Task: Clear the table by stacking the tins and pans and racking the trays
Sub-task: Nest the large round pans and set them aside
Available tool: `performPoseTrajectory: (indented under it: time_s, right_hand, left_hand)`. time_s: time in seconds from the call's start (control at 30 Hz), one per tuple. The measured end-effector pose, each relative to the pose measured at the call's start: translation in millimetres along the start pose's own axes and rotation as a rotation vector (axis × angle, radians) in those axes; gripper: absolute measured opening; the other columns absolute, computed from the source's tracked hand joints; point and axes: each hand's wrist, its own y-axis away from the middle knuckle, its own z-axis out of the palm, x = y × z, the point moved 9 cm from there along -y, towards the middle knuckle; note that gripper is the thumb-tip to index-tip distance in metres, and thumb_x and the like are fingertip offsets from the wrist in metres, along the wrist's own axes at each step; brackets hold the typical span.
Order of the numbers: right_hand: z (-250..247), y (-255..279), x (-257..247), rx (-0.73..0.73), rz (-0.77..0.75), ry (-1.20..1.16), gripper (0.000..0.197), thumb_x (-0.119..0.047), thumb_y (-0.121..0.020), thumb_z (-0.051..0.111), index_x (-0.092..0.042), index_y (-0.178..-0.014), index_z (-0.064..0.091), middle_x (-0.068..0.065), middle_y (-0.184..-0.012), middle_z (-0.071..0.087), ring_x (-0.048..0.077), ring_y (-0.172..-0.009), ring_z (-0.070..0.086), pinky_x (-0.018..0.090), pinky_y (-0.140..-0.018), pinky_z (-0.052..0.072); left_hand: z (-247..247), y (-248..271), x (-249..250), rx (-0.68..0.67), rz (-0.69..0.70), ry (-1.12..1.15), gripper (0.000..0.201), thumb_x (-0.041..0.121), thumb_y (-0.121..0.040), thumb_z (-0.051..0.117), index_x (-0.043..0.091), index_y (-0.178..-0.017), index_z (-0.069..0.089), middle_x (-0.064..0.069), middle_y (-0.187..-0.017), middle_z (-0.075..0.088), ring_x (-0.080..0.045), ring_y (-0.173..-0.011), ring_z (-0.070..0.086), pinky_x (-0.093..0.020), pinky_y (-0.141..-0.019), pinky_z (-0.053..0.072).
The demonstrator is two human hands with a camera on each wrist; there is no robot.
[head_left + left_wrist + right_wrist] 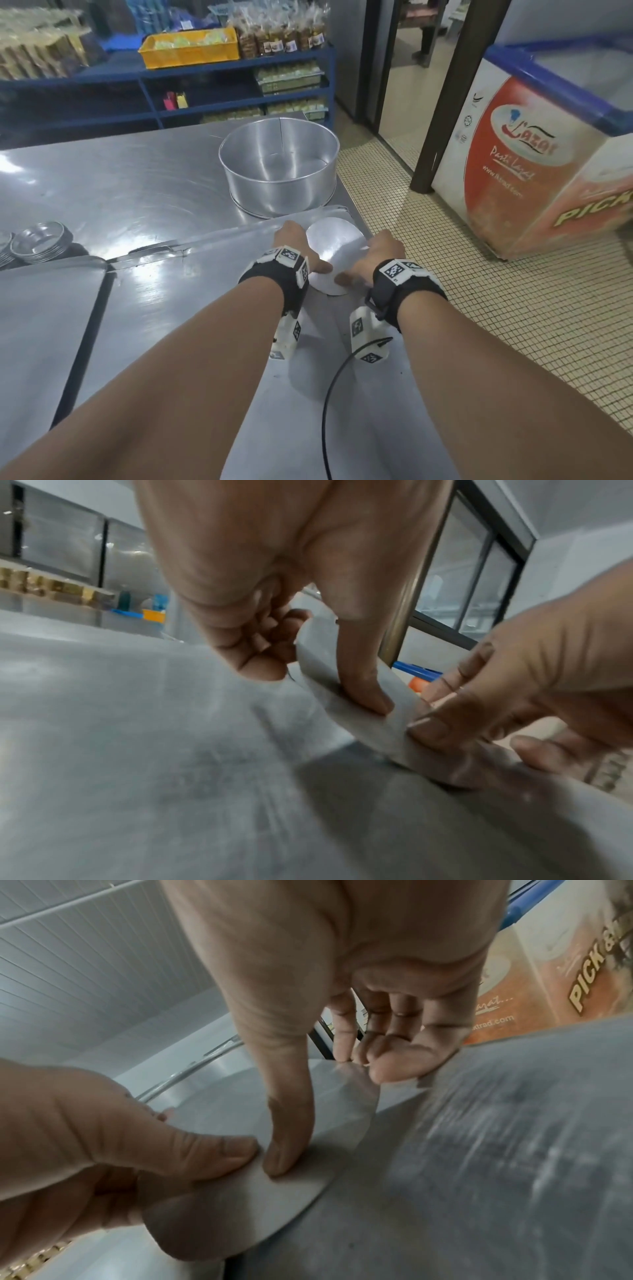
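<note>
Both hands grip one flat round metal disc (pixel 334 253), tilted on a tray (pixel 191 281) at the bench's right edge. Left hand (pixel 294 240) and right hand (pixel 383 250) pinch it, thumbs on top, fingers (pixel 394 1066) curled over its rim. A deep round pan (pixel 281 168) stands just beyond the fingers.

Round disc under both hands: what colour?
Plain silver-grey metal, no pattern; the disc shows best in the head view.

Centre frame: left hand (pixel 298 245) and right hand (pixel 375 255) grip a flat metal disc (pixel 334 248) over a tray (pixel 191 274). Round pan (pixel 279 168) above; stacked tins (pixel 41 241) far left.
</note>
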Motion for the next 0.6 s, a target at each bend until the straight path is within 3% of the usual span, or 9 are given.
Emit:
performPoseTrajectory:
  time_s: [0.1, 0.17, 0.23, 0.33, 0.43, 0.6]
  right_hand:
    - [-6.9, 4.2, 0.3, 0.056, -0.013, -0.089, 0.087, -0.027, -0.044, 0.094, -0.018, -0.115, 0.045, 0.007, -0.116, 0.053, 0.029, -0.104, 0.06, 0.038, -0.082, 0.056]
    - [-17.9, 8.0, 1.3, 0.122, -0.058, -0.196, 0.066, -0.019, -0.057, 0.09, -0.018, -0.107, 0.046, 0.006, -0.107, 0.059, 0.022, -0.09, 0.063, 0.028, -0.065, 0.053]
    - [-30.3, 18.4, -3.8, 0.17, -0.142, -0.294, 0.057, -0.018, -0.061, 0.091, -0.014, -0.102, 0.051, 0.001, -0.089, 0.061, 0.011, -0.071, 0.06, 0.019, -0.051, 0.041]
    - [-41.2, 43.0, -19.6, 0.202, -0.248, -0.339, 0.049, -0.019, -0.066, 0.091, -0.011, -0.098, 0.055, -0.005, -0.074, 0.053, 0.006, -0.061, 0.051, 0.017, -0.051, 0.035]
    - [-40.7, 70.9, -39.4, 0.205, -0.293, -0.341, 0.051, -0.019, -0.066, 0.091, -0.011, -0.1, 0.054, -0.004, -0.079, 0.052, 0.011, -0.067, 0.053, 0.019, -0.054, 0.039]
    - [-36.2, 137.8, -79.1, 0.219, -0.36, -0.276, 0.043, -0.028, -0.068, 0.089, -0.019, -0.093, 0.056, -0.008, -0.083, 0.056, 0.002, -0.068, 0.051, 0.016, -0.054, 0.034]
  left_hand:
    - [-7.4, 11.8, 4.7, 0.071, 0.049, 0.078, 0.094, 0.039, -0.058, 0.094, 0.003, -0.13, 0.045, -0.007, -0.123, 0.056, -0.024, -0.113, 0.057, -0.028, -0.08, 0.045]
    - [-12.6, 23.2, 7.1, 0.086, 0.078, 0.111, 0.097, 0.039, -0.062, 0.093, -0.001, -0.133, 0.039, -0.011, -0.128, 0.056, -0.027, -0.12, 0.055, -0.029, -0.089, 0.046]
    - [-19.4, 35.8, 3.5, 0.083, 0.088, 0.16, 0.095, 0.039, -0.067, 0.09, -0.002, -0.133, 0.036, -0.014, -0.128, 0.058, -0.03, -0.122, 0.055, -0.03, -0.089, 0.046]
    - [-33.2, 54.1, -15.9, 0.094, 0.078, 0.25, 0.083, 0.036, -0.068, 0.09, 0.002, -0.125, 0.041, -0.014, -0.122, 0.058, -0.032, -0.114, 0.057, -0.031, -0.08, 0.044]
    - [-57.0, 79.1, -33.9, 0.137, 0.093, 0.328, 0.078, 0.035, -0.065, 0.092, 0.005, -0.118, 0.044, -0.007, -0.11, 0.055, -0.026, -0.101, 0.055, -0.03, -0.078, 0.042]
    - [-114.7, 127.7, -65.8, 0.222, 0.145, 0.315, 0.073, 0.039, -0.061, 0.093, 0.011, -0.109, 0.045, -0.002, -0.101, 0.052, -0.023, -0.094, 0.051, -0.029, -0.075, 0.038]
